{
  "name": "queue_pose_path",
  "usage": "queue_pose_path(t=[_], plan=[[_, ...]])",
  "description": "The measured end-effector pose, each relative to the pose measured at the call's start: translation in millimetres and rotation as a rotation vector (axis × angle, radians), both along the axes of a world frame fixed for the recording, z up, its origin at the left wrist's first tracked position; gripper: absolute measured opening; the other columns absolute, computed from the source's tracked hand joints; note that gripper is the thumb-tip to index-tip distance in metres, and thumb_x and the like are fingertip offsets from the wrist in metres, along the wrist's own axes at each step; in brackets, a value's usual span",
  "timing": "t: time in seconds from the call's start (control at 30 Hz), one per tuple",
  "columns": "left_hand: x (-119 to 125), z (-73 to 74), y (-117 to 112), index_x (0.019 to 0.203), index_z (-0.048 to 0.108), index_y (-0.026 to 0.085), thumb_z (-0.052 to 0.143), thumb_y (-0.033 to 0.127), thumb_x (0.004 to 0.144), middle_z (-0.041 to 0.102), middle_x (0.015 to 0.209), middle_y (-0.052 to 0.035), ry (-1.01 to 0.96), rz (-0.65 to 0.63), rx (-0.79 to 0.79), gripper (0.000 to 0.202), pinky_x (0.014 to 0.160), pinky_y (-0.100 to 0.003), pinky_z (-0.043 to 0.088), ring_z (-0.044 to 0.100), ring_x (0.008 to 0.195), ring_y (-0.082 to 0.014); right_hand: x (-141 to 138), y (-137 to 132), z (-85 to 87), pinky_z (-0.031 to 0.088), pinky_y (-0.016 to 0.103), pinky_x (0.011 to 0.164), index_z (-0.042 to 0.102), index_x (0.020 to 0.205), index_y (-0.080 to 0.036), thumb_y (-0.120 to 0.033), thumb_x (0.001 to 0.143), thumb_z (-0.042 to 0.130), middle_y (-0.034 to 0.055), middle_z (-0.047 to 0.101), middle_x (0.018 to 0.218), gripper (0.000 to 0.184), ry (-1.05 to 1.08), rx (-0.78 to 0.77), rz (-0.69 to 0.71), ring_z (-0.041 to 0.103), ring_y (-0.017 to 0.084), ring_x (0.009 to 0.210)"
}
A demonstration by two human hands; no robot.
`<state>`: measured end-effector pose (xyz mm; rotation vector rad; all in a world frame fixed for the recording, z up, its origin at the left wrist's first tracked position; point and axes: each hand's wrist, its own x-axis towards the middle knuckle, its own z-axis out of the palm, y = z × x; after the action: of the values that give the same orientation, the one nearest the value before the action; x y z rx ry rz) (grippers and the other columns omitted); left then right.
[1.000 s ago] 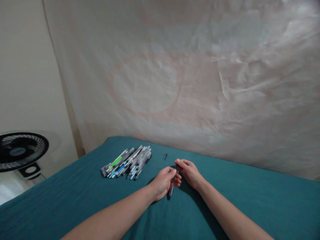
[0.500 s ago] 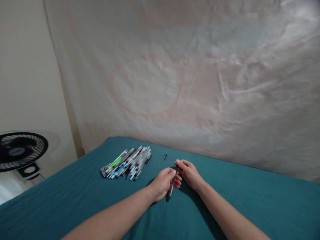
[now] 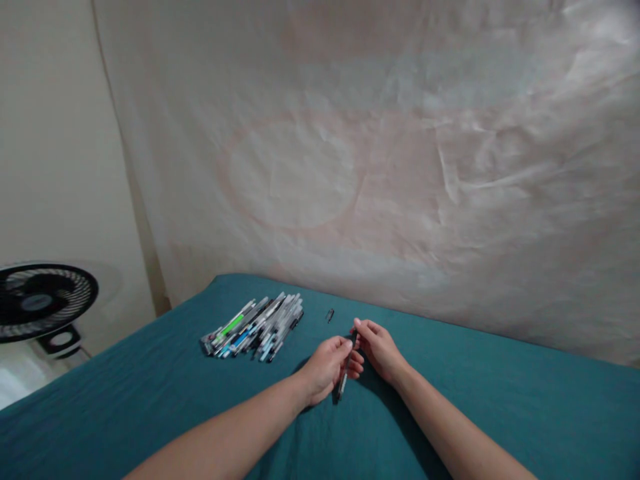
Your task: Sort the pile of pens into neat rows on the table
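Observation:
My left hand point(image 3: 327, 367) is curled round the barrel of a dark pen point(image 3: 343, 385), whose lower end sticks out below the fingers. My right hand point(image 3: 379, 345) pinches the pen's upper end between thumb and fingertips. Both hands rest low over the teal cloth point(image 3: 150, 400). A small dark pen cap point(image 3: 330, 315) lies on the cloth just beyond the hands. To the left, a pile of several pens point(image 3: 257, 327) lies side by side.
A wrinkled pale sheet point(image 3: 380, 167) hangs behind the teal surface. A black fan point(image 3: 43, 303) stands at the far left, off the surface's edge.
Almost nothing differs. The hands and the pen have stayed in place, with only a slight shift of the fingers at the pen's upper end.

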<state>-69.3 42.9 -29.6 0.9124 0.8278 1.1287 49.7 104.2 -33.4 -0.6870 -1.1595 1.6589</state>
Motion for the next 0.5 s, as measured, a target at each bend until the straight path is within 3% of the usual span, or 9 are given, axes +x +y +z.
queue_pose_path(t=[0.3,0.5], plan=[[-1.0,-0.8,0.8,0.085,0.048,0.014,0.050,0.034,0.079,0.058,0.070,-0.0030,-0.055,0.026,-0.009,0.021,0.054,-0.020,0.042,0.054,0.056,-0.0087,1.7,-3.6,5.1,0.039,0.025,0.056,0.062,0.069,-0.013,-0.046,0.069,0.059,0.0026,0.056,0.063,0.033,0.004,-0.001,0.055,0.049,0.011,0.054],[-0.9,-2.7,2.1,0.085,0.050,0.013,0.053,0.032,0.077,0.057,0.072,-0.0031,-0.108,0.083,-0.019,0.021,0.058,-0.023,0.045,0.055,0.059,-0.0088,2.2,-5.6,1.2,0.034,0.022,0.049,0.062,0.071,-0.013,-0.041,0.067,0.063,-0.0007,0.053,0.057,0.028,-0.162,0.114,0.098,0.044,0.009,0.051]])
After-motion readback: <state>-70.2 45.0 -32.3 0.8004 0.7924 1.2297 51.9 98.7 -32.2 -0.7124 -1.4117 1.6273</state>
